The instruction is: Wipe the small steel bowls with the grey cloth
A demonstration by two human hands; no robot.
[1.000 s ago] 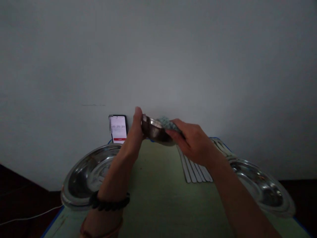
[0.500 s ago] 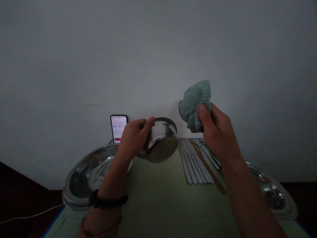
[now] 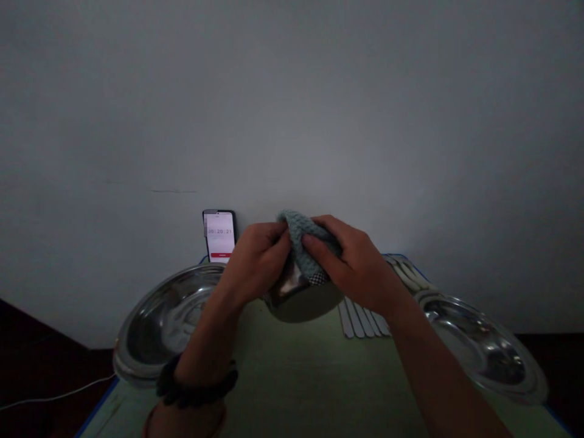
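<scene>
A shiny metal bowl [image 3: 303, 303] is held up tilted over the middle of the table, its base toward me. My left hand [image 3: 258, 258] grips it by the rim on the left side, fingers closed. Over the right part of the rim lies a folded green textured cloth [image 3: 301, 243] with a checkered edge. My right hand [image 3: 349, 258] is closed on this cloth and presses it against the bowl, thumb on the near side. The bowl's inside and most of its rim are hidden by the hands and cloth.
A large metal basin [image 3: 137, 334] stands at the left and another metal basin [image 3: 520, 371] at the right of the green table [image 3: 319, 389]. Several flat-handled utensils [image 3: 362, 322] lie behind my right arm. A phone [image 3: 221, 237] showing a timer leans on the wall.
My right hand has come down and left, bringing the cloth from the air onto the bowl's rim. The bowl has shifted slightly down and still sits in my left hand.
</scene>
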